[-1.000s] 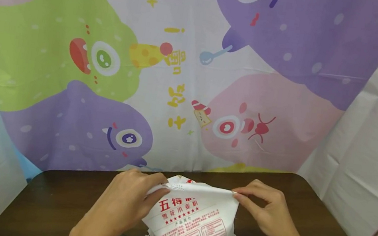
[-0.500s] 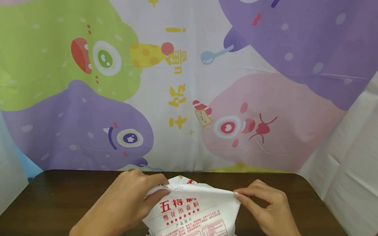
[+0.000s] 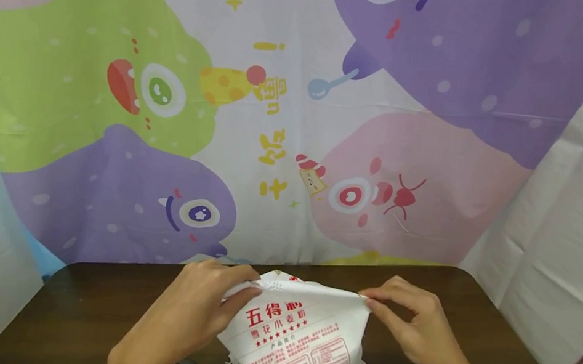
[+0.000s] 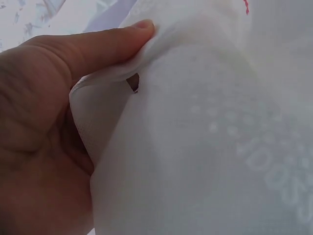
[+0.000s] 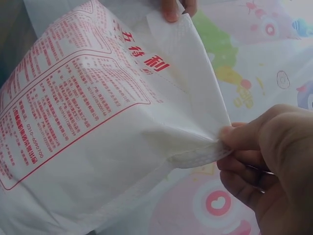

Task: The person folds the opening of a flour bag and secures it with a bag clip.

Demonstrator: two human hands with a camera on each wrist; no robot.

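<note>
"What's in the head view?"

"A white bag point(image 3: 296, 347) on the dark brown surface point(image 3: 78, 307), its top edge stretched between the left hand point(image 3: 196, 299) and the right hand point(image 3: 419, 324), each grip pinching one end. Red print says 五得利, then 雪花小麦粉 over a row of stars."

"Left wrist?"

"A small dark gap point(image 4: 133, 82) beside the thumb point(image 4: 110, 46), which the head view misses, and faint pale markings, hard to read."

"And the right?"

"The creased, folded corner in that pinch, plus a red-framed text panel point(image 5: 63, 107) where 0310-6590700 is legible."
</note>
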